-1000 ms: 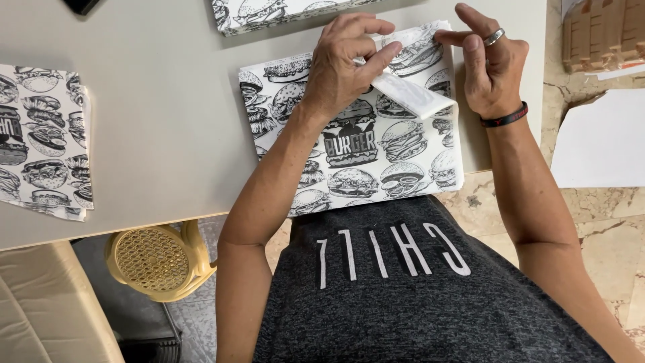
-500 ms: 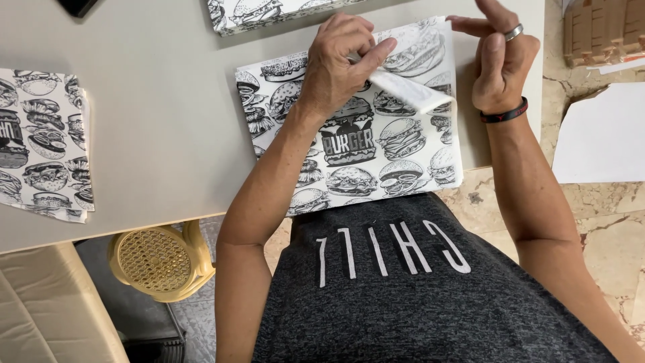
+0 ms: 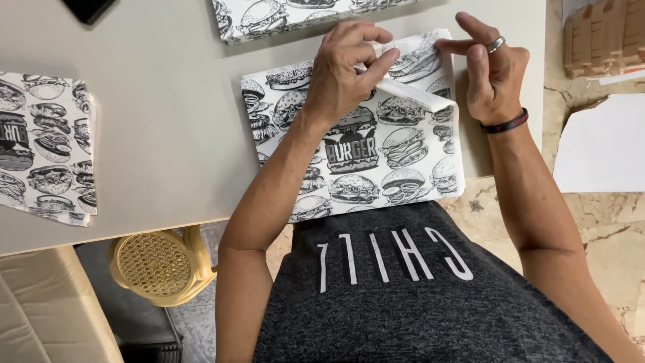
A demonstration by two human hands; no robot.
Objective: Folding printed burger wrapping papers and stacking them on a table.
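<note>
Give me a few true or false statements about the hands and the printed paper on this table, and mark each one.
1. The left hand presses on the burger-print sheet. True.
2. The right hand wears a ring and a dark wristband. True.
3. The sheet's top right corner lies flat. False: a white folded flap is turned over there.
4. A second printed stack lies at the table's left edge. True.
5. The right hand holds scissors. False: it holds no tool, its fingers at the sheet's top edge.

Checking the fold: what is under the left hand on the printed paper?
The left hand presses on the printed paper, its thumb on a white folded strip. The paper lies on the grey table. Whatever sits beneath the palm is hidden.
</note>
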